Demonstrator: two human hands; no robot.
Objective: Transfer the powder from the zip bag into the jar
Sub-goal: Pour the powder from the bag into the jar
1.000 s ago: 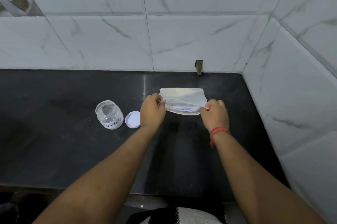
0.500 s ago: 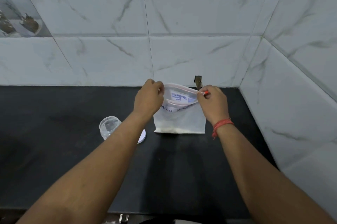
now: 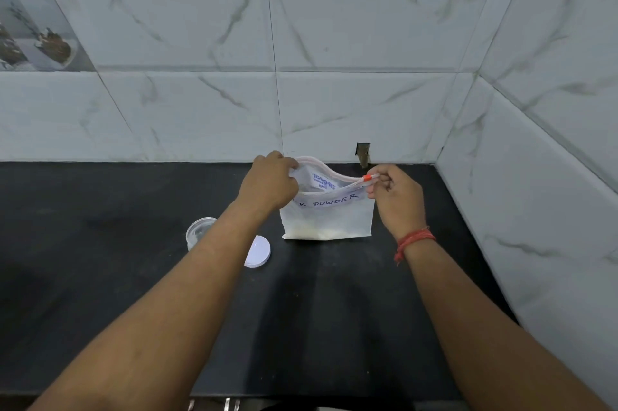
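A clear zip bag (image 3: pixel 329 220) labelled "powder" stands upright on the black counter, with pale powder settled along its bottom. Its mouth gapes apart at the top. My left hand (image 3: pixel 272 181) pinches the bag's top left corner. My right hand (image 3: pixel 394 196) pinches the top right corner by the red zip slider. An uncapped clear jar (image 3: pixel 199 231) sits to the left of the bag, partly hidden behind my left forearm. Its white lid (image 3: pixel 259 251) lies flat on the counter between jar and bag.
The black counter (image 3: pixel 100 277) ends at white marble-tiled walls behind and on the right (image 3: pixel 535 210), forming a corner. A small dark notch (image 3: pixel 363 153) sits in the back wall just behind the bag. The counter's front edge runs along the bottom.
The bag has gone from lying flat to standing upright, and its mouth has been pulled wider. Both hands rose with it. The camera tilted up.
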